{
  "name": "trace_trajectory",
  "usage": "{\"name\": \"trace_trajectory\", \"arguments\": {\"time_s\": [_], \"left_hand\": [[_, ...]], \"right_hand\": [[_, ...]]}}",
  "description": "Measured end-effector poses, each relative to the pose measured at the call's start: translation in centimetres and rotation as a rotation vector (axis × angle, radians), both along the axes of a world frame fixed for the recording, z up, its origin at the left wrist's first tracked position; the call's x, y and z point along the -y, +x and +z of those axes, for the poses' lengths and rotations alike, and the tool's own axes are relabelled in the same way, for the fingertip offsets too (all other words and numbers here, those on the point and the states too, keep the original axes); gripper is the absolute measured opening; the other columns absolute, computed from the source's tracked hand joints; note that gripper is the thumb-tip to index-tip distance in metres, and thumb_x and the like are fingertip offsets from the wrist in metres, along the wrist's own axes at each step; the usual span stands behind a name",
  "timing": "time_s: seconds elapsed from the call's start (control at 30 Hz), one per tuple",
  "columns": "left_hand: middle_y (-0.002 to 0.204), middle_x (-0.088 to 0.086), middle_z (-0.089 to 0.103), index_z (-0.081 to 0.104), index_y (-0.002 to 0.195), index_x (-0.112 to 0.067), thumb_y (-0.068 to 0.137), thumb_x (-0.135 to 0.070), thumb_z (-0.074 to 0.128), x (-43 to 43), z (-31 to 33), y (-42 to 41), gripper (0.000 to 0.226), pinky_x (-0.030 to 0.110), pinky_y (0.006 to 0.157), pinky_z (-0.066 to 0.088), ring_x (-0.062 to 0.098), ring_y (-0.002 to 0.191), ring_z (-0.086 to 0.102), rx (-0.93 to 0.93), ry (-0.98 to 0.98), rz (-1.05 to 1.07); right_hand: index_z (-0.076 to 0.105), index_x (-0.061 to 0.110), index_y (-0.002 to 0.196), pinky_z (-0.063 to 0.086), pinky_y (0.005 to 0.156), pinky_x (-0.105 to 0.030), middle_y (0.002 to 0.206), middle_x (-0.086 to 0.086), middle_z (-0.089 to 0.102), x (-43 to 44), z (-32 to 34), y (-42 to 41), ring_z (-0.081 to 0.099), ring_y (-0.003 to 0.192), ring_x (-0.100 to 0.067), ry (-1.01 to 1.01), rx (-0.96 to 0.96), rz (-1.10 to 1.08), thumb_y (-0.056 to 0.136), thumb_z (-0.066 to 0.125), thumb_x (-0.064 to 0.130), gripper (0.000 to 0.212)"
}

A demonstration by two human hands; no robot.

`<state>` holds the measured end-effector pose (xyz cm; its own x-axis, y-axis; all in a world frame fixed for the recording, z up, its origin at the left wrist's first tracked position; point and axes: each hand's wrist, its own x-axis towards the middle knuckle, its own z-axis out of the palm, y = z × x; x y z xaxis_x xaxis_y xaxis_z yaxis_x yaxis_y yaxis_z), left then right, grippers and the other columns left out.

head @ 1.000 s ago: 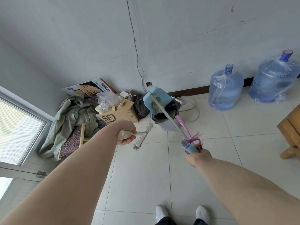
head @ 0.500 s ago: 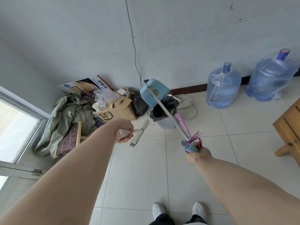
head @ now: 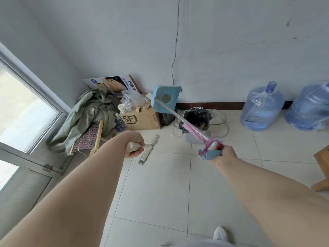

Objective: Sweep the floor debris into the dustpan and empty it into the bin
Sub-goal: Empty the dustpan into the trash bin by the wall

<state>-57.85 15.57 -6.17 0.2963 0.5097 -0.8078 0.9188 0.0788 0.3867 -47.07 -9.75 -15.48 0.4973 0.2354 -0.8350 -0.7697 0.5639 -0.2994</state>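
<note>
My right hand [head: 225, 155] grips the blue handle end of a long metal pole that carries the blue dustpan [head: 164, 99]. The pan hangs in the air, up and to the left of the bin [head: 195, 122], its underside toward me. The bin is small, lined with a black bag, and stands on the floor by the wall. My left hand [head: 134, 146] grips the white handle of a small brush [head: 149, 148], held low above the tiles to the left of the bin. Pink ribbon is tied around the pole near my right hand.
A cardboard box [head: 140, 120] with plastic bags, a green sack [head: 89, 114] and a wooden frame fill the corner at left. White cable coils lie around the bin. Two water jugs [head: 260, 107] stand against the wall at right. A wooden stool [head: 322, 168] is at far right.
The dustpan has swung from over the bin up and to the left, uncovering the bin's opening. My view has turned to the left. Both hands keep their grips.
</note>
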Motion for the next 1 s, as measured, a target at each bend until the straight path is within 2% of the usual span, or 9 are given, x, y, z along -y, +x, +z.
{"name": "trace_trajectory", "arguments": {"time_s": [0.03,0.1,0.23,0.33,0.47,0.63,0.8,0.93,1.0], "left_hand": [[0.067,0.010,0.051,0.045,0.093,-0.003,0.095,-0.006,0.050,-1.0,-0.1,-1.1,0.006,0.014,0.030,0.041,0.012,0.023,0.046,-0.006,0.000,0.006],[0.067,0.010,0.051,0.046,0.092,-0.003,0.095,-0.006,0.049,-3.0,-0.5,-3.4,0.006,0.014,0.029,0.040,0.012,0.024,0.047,-0.005,-0.010,0.030],[0.072,0.012,0.052,0.047,0.088,-0.002,0.094,-0.002,0.050,-6.6,-1.6,-7.8,0.007,0.015,0.030,0.043,0.014,0.049,0.050,0.024,-0.033,0.100],[0.073,0.014,0.052,0.048,0.087,0.000,0.093,-0.001,0.050,-8.8,-2.7,-10.6,0.007,0.016,0.031,0.044,0.015,0.053,0.049,0.039,-0.044,0.140],[0.073,0.014,0.055,0.049,0.099,0.000,0.091,-0.002,0.053,-11.5,-4.4,-13.8,0.009,0.017,0.031,0.045,0.016,0.051,0.051,0.030,-0.086,0.181],[0.072,0.013,0.055,0.050,0.105,0.000,0.090,-0.004,0.053,-13.5,-6.9,-16.7,0.016,0.018,0.031,0.044,0.017,0.029,0.052,0.027,-0.156,0.213],[0.072,0.012,0.055,0.050,0.106,0.000,0.091,-0.006,0.050,-13.7,-8.4,-18.1,0.016,0.017,0.031,0.043,0.016,0.027,0.051,0.033,-0.193,0.215],[0.069,0.013,0.056,0.049,0.105,0.002,0.092,-0.005,0.047,-12.6,-9.0,-18.2,0.015,0.016,0.031,0.043,0.016,0.025,0.051,0.029,-0.222,0.194],[0.069,0.014,0.057,0.050,0.106,0.002,0.092,-0.005,0.047,-12.0,-9.3,-17.9,0.016,0.016,0.030,0.043,0.016,0.025,0.051,0.023,-0.230,0.180]], "right_hand": [[0.040,0.017,0.064,0.052,0.063,-0.033,0.043,0.000,0.044,-0.9,-0.2,-0.3,0.046,0.039,-0.018,-0.068,0.021,0.029,0.095,0.034,0.008,0.033],[0.039,0.016,0.061,0.042,0.044,-0.018,0.032,0.004,0.041,-2.6,-0.5,-1.1,0.042,0.035,-0.008,-0.163,0.083,0.061,0.095,0.040,0.008,0.035],[0.047,0.011,0.062,0.036,0.035,-0.011,0.030,0.003,0.048,-5.6,0.0,-3.5,0.045,0.026,-0.007,-0.413,0.192,0.151,0.089,0.060,0.005,0.030],[0.050,0.008,0.062,0.039,0.045,-0.023,0.041,-0.004,0.054,-7.8,0.3,-5.8,0.047,0.040,-0.015,-0.572,0.219,0.257,0.083,0.069,0.006,0.028],[0.054,0.006,0.065,0.045,0.059,-0.029,0.057,-0.010,0.058,-10.2,-0.3,-9.2,0.050,0.047,-0.019,-0.780,0.354,0.490,0.085,0.069,0.007,0.025],[0.062,0.007,0.077,0.044,0.051,-0.024,0.070,-0.012,0.069,-12.5,-1.5,-12.3,0.064,0.059,-0.024,-1.006,0.557,0.750,0.085,0.070,0.012,0.013],[0.068,0.013,0.085,0.060,0.075,-0.037,0.082,-0.007,0.074,-13.1,-3.0,-14.3,0.071,0.080,-0.028,-1.211,0.723,1.148,0.069,0.066,0.021,0.018],[0.067,0.016,0.088,0.049,0.067,-0.027,0.089,-0.003,0.071,-13.0,-2.9,-15.7,0.067,0.086,-0.026,-1.274,0.821,1.380,0.074,0.063,0.016,0.014],[0.065,0.021,0.097,0.047,0.069,-0.025,0.096,-0.002,0.070,-12.7,-3.2,-16.1,0.066,0.091,-0.025,-1.284,0.839,1.462,0.074,0.063,0.013,0.024]]}}
